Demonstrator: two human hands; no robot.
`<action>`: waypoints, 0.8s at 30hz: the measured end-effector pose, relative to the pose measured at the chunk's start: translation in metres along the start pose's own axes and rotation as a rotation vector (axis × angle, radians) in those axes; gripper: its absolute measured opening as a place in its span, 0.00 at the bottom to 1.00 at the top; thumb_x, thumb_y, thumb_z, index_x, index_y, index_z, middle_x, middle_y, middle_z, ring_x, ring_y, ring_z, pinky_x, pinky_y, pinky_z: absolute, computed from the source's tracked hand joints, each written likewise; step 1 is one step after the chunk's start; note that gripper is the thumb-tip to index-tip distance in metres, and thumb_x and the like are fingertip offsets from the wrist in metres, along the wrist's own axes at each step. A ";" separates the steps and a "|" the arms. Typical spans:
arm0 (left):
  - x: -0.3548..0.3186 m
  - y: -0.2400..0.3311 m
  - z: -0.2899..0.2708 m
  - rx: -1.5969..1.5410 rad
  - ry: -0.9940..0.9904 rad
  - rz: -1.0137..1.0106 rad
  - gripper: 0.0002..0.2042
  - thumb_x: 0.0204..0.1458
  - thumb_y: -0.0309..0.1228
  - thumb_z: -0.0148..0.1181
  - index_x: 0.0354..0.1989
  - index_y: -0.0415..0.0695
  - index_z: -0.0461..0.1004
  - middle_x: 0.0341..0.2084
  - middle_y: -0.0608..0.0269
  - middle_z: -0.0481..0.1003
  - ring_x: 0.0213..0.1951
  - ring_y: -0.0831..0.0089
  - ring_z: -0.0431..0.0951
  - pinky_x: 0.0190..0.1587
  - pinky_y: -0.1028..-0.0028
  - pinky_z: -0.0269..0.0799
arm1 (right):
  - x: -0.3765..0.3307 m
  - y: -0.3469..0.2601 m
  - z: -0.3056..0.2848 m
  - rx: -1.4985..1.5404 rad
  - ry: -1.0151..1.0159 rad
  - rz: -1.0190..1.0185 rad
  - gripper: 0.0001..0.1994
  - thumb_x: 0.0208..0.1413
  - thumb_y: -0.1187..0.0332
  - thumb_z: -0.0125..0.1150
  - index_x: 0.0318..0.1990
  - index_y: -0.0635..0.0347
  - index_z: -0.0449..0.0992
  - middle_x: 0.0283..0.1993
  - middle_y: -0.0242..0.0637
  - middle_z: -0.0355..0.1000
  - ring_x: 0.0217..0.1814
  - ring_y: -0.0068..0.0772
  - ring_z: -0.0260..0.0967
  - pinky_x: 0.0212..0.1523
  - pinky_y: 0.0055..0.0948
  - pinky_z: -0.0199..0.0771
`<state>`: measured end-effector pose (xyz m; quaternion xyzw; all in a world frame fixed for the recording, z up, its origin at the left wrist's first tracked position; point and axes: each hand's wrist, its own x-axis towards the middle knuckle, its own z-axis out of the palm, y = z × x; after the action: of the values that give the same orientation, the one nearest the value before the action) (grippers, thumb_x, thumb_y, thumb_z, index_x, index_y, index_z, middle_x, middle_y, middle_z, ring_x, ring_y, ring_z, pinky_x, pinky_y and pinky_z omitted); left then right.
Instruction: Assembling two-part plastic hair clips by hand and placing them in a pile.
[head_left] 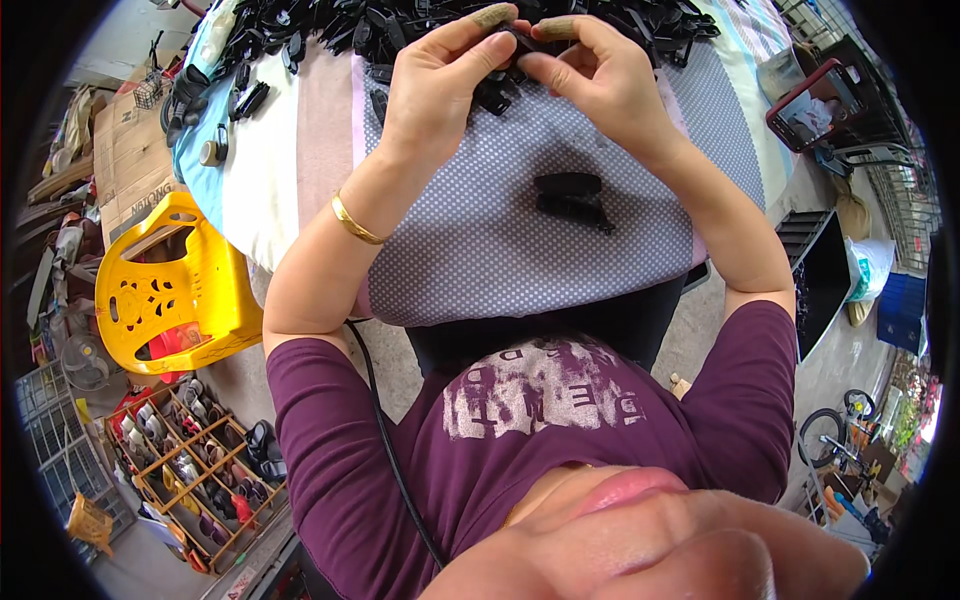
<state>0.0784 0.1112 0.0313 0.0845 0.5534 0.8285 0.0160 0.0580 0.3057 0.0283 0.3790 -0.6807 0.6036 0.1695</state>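
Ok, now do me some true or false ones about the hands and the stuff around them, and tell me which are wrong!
1. The left hand and right hand meet at a small black part. True.
2. The gold bracelet is on the right arm. False: it is on the left arm.
3. A pile of black pieces lies at the far side of the table. True.
4. The plastic chair is green. False: it is yellow.
5. All the fingers are bare. False: each hand has a finger with a tan covering.
6. The sleeves are purple. True.
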 end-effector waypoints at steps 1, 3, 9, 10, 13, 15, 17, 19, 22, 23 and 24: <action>0.002 0.001 -0.002 -0.037 -0.034 -0.019 0.16 0.63 0.20 0.60 0.59 0.36 0.77 0.47 0.61 0.82 0.44 0.77 0.81 0.49 0.78 0.78 | 0.001 -0.009 -0.007 -0.175 -0.135 0.304 0.20 0.61 0.62 0.70 0.56 0.63 0.78 0.42 0.35 0.81 0.38 0.27 0.79 0.41 0.26 0.79; 0.001 0.006 -0.005 -0.073 -0.066 -0.037 0.16 0.63 0.21 0.60 0.59 0.36 0.76 0.47 0.60 0.82 0.44 0.76 0.81 0.49 0.78 0.78 | 0.007 -0.013 -0.014 -0.150 -0.289 0.440 0.19 0.63 0.63 0.69 0.55 0.66 0.78 0.40 0.34 0.81 0.40 0.20 0.78 0.42 0.22 0.79; 0.009 0.015 -0.017 0.150 -0.266 0.167 0.12 0.62 0.23 0.62 0.54 0.38 0.81 0.45 0.57 0.83 0.51 0.70 0.81 0.57 0.74 0.77 | -0.001 -0.026 -0.011 -0.298 -0.263 0.237 0.17 0.62 0.63 0.70 0.51 0.67 0.81 0.35 0.34 0.80 0.34 0.20 0.76 0.37 0.21 0.77; 0.011 0.017 -0.018 0.168 -0.283 0.171 0.13 0.63 0.24 0.62 0.55 0.39 0.81 0.47 0.56 0.83 0.51 0.70 0.82 0.57 0.74 0.77 | 0.002 -0.028 -0.012 -0.297 -0.263 0.238 0.17 0.62 0.63 0.70 0.51 0.67 0.81 0.35 0.34 0.80 0.34 0.20 0.76 0.37 0.21 0.77; 0.004 0.032 -0.002 0.307 -0.278 0.150 0.15 0.57 0.27 0.66 0.52 0.40 0.82 0.43 0.57 0.82 0.46 0.71 0.82 0.51 0.75 0.78 | 0.018 -0.034 -0.028 -0.323 -0.445 0.325 0.19 0.57 0.62 0.74 0.51 0.64 0.81 0.34 0.33 0.78 0.34 0.21 0.73 0.36 0.24 0.75; -0.003 0.038 0.007 0.468 -0.384 0.142 0.17 0.53 0.28 0.70 0.52 0.42 0.83 0.37 0.58 0.84 0.37 0.77 0.83 0.42 0.79 0.78 | 0.023 -0.028 -0.050 -0.561 -0.571 0.105 0.22 0.51 0.59 0.77 0.51 0.60 0.82 0.34 0.31 0.75 0.35 0.25 0.71 0.36 0.26 0.72; -0.017 0.047 0.019 0.802 -0.497 0.004 0.17 0.53 0.29 0.70 0.52 0.43 0.83 0.38 0.58 0.84 0.38 0.76 0.83 0.42 0.76 0.79 | 0.019 -0.023 -0.062 -0.723 -0.557 0.111 0.23 0.48 0.57 0.77 0.49 0.58 0.82 0.37 0.33 0.75 0.39 0.32 0.75 0.40 0.29 0.75; -0.031 0.041 0.031 0.968 -0.608 0.056 0.17 0.52 0.33 0.72 0.49 0.42 0.83 0.37 0.55 0.83 0.31 0.69 0.82 0.40 0.68 0.79 | 0.014 -0.012 -0.066 -0.996 -0.559 0.103 0.20 0.49 0.58 0.75 0.46 0.59 0.82 0.41 0.35 0.77 0.42 0.37 0.78 0.42 0.33 0.78; -0.031 0.037 0.029 1.289 -0.592 0.302 0.14 0.53 0.31 0.70 0.48 0.44 0.84 0.40 0.56 0.80 0.41 0.62 0.78 0.48 0.67 0.76 | 0.007 -0.017 -0.056 -1.123 -0.607 0.148 0.16 0.50 0.60 0.73 0.42 0.60 0.82 0.42 0.36 0.78 0.44 0.42 0.78 0.45 0.36 0.79; -0.027 0.031 0.019 1.443 -0.552 0.566 0.13 0.52 0.29 0.69 0.47 0.45 0.84 0.43 0.56 0.78 0.46 0.60 0.76 0.51 0.67 0.75 | 0.006 -0.018 -0.055 -1.164 -0.601 0.100 0.15 0.51 0.61 0.73 0.42 0.60 0.82 0.41 0.35 0.78 0.43 0.43 0.78 0.45 0.36 0.79; -0.026 0.028 0.013 1.575 -0.428 0.613 0.14 0.50 0.25 0.67 0.46 0.45 0.84 0.45 0.58 0.77 0.49 0.58 0.71 0.53 0.66 0.72 | 0.007 -0.018 -0.055 -1.162 -0.601 0.100 0.15 0.51 0.61 0.73 0.42 0.60 0.82 0.41 0.35 0.78 0.43 0.43 0.78 0.45 0.36 0.79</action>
<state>0.1077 0.1093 0.0591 0.3701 0.9033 0.1389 -0.1669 0.0540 0.3556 0.0571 0.3457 -0.9304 0.0125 0.1208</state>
